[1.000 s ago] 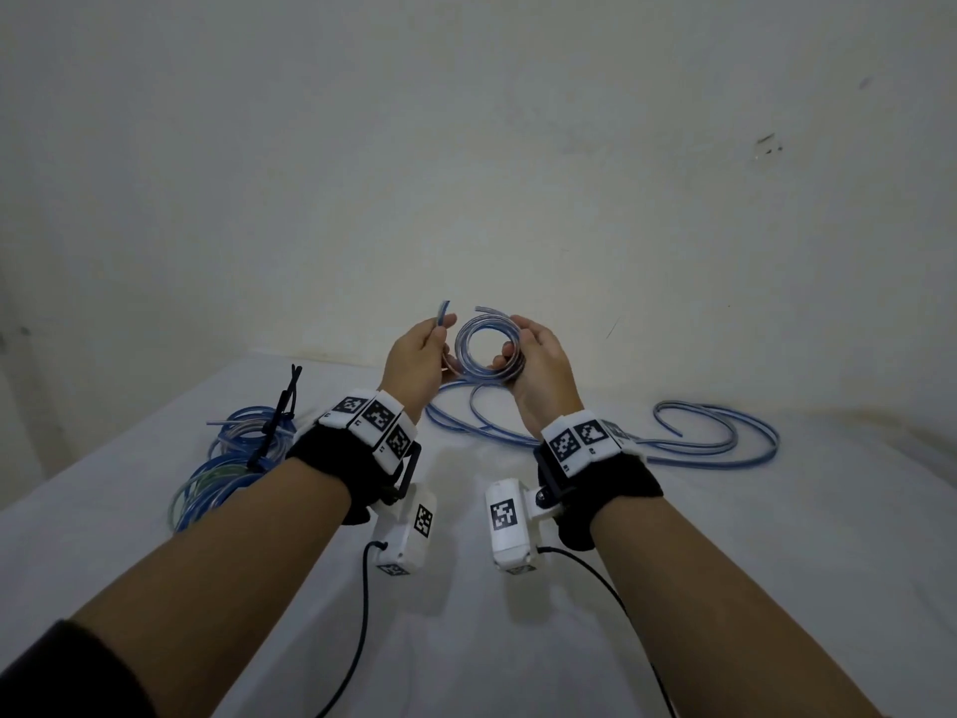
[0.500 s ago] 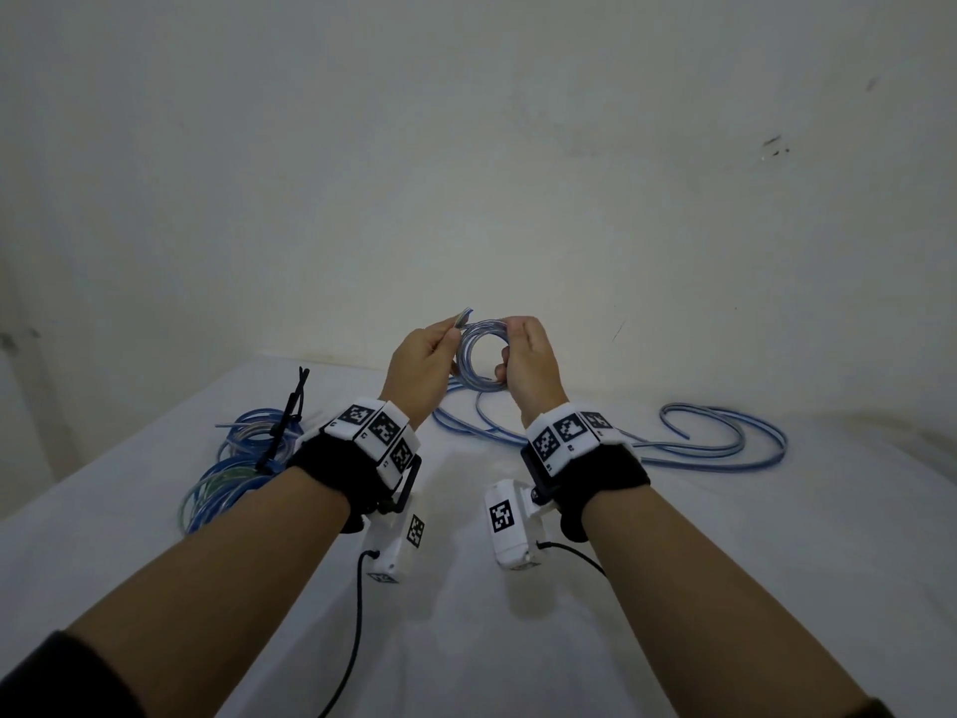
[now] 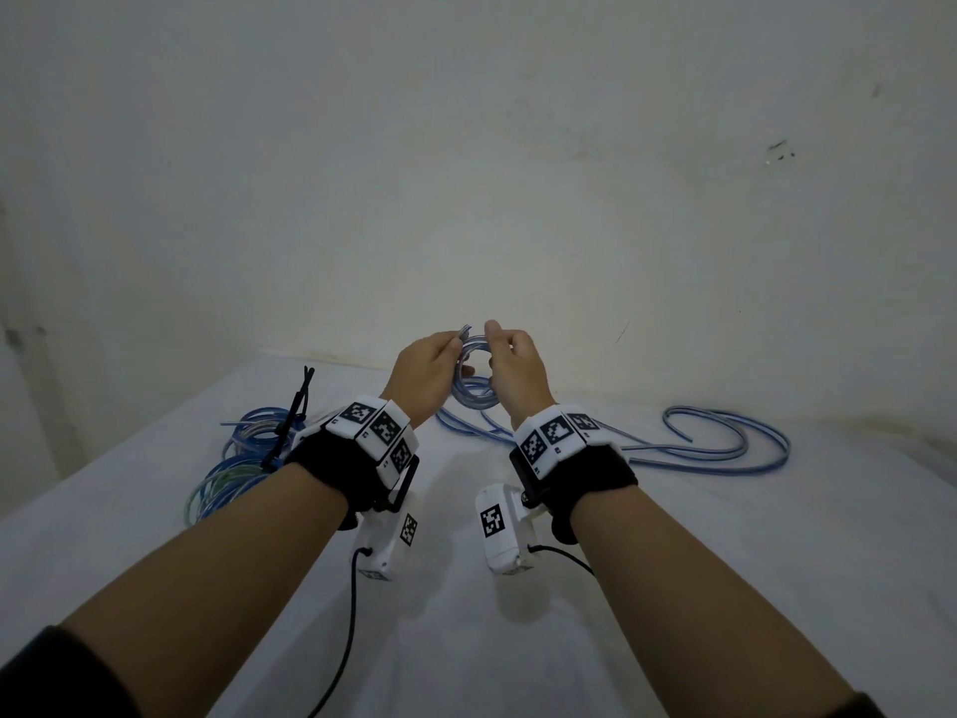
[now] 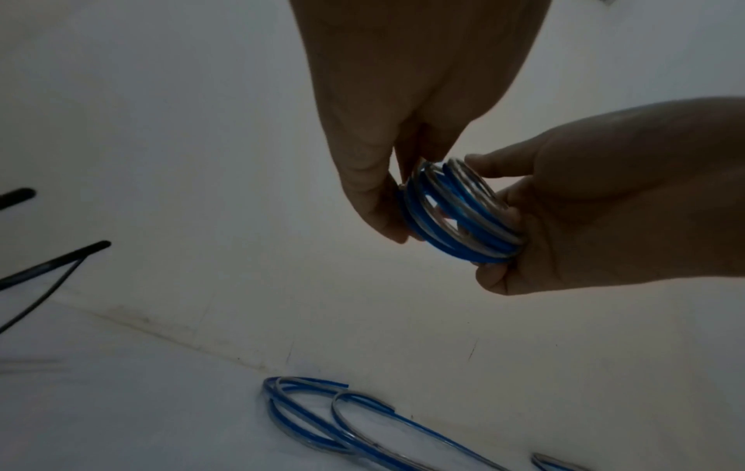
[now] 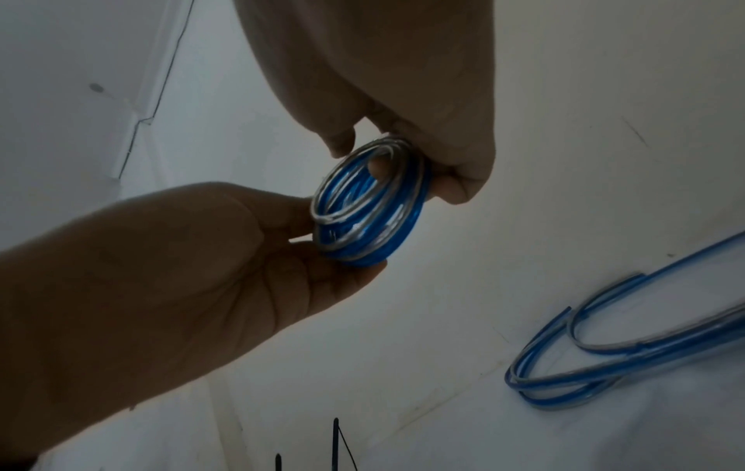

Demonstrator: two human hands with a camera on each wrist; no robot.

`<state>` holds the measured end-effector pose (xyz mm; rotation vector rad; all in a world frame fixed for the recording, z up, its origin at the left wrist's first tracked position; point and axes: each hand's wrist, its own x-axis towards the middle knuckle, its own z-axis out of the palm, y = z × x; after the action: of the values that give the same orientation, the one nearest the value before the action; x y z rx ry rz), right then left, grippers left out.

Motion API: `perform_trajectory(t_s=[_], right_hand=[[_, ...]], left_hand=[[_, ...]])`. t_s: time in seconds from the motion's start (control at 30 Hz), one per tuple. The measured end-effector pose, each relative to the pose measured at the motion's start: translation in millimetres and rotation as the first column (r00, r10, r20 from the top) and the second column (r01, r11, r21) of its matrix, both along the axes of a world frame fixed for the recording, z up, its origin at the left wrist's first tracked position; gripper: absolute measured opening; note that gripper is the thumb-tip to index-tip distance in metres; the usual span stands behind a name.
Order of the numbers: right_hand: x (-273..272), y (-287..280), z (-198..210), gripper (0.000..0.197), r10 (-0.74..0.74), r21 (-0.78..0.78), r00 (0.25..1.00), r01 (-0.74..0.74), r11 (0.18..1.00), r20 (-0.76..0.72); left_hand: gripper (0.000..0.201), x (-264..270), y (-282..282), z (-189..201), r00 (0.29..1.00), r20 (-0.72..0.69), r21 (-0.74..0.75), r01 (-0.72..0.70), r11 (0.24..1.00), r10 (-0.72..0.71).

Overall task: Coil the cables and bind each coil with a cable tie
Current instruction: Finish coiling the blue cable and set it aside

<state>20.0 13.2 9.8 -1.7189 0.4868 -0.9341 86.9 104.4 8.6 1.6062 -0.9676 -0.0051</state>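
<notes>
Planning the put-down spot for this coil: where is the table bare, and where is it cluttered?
Bare table lies near the person, right of the right forearm and between the forearms. The left hand and right hand both grip the small coil. Crowded: bundled coils with black ties at far left; loose cable snaking along the far edge.

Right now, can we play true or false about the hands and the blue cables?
1. Both hands hold the little coil. True: the left hand and right hand each grip a side.
2. The coil lies on the table. False: it is held up above the table.
3. Loose cable lies on the right. True.
4. The black ties are in the right hand. False: they rest on the pile of coils on the left.
</notes>
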Motion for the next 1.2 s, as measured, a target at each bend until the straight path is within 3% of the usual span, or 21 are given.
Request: perform_trajectory(t_s=[0.17, 0.4, 0.53, 0.7, 0.93, 1.2], right_hand=[[9, 9, -3, 0.035, 0.019, 0.018, 0.999, -0.018, 1.0, -0.04], [24, 18, -4, 0.033, 0.066, 0.11, 0.997, -0.06, 0.992, -0.047], [30, 24, -3, 0.029, 0.062, 0.185, 0.998, -0.059, 0.981, -0.008], [39, 26, -2, 0.031, 0.023, 0.226, 1.0, -0.024, 0.974, 0.007], [47, 31, -2, 0.024, 0.054, 0.223, 0.998, -0.049, 0.974, -0.015], [49, 25, -1, 0.021, -0.021, 0.188, 0.997, 0.007, 0.982, 0.075]], left_hand=[[0.039, 3, 6, 2, 0.982, 0.182, 0.067, -0.07, 0.995, 0.056], [0.039, 5, 16, 6, 0.98, 0.198, 0.043, 0.001, 0.999, -0.01], [0.036, 13, 18, 3, 0.965, 0.262, 0.112, -0.06, 0.992, 0.028], [0.025, 19, 20, -1, 0.969, 0.23, 0.151, -0.129, 0.98, 0.092], [0.022, 19, 32, 1, 0.982, 0.169, 0.166, -0.116, 0.979, 0.088], [0.024, 11, 35, 7, 0.997, 0.074, 0.07, 0.034, 0.997, -0.039]])
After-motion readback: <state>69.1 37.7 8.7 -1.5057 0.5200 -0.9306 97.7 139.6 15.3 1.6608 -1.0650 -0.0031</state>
